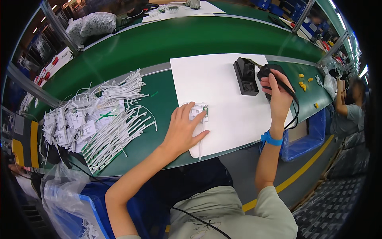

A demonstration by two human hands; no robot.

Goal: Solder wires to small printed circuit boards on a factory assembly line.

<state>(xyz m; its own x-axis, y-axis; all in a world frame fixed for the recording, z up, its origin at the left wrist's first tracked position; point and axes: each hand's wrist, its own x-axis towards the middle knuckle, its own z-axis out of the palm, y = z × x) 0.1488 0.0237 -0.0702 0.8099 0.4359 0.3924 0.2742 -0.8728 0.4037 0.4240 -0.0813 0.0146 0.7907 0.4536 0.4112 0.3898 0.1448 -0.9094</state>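
My left hand (180, 129) lies on the white sheet (227, 127), fingers stretched and spread. Its fingertips touch a small white plastic part (197, 108) with a bit of green board at its right side. A white cable strip (200, 145) runs from that part toward me, partly under my thumb. Farther right, my right hand (278, 89) is closed around a soldering iron (266, 71). The iron's tip points up and left, over the far end of a black stand (242, 81). A black base (274, 69) lies partly hidden behind this hand.
Many white plastic parts (71, 123) and white cables (115, 135) are piled at the left. Several yellow pieces (302, 85) lie at the right. A rail (159, 68) borders the green conveyor (199, 38) behind. Blue bins (304, 137) stand below the table; a person (350, 107) sits at right.
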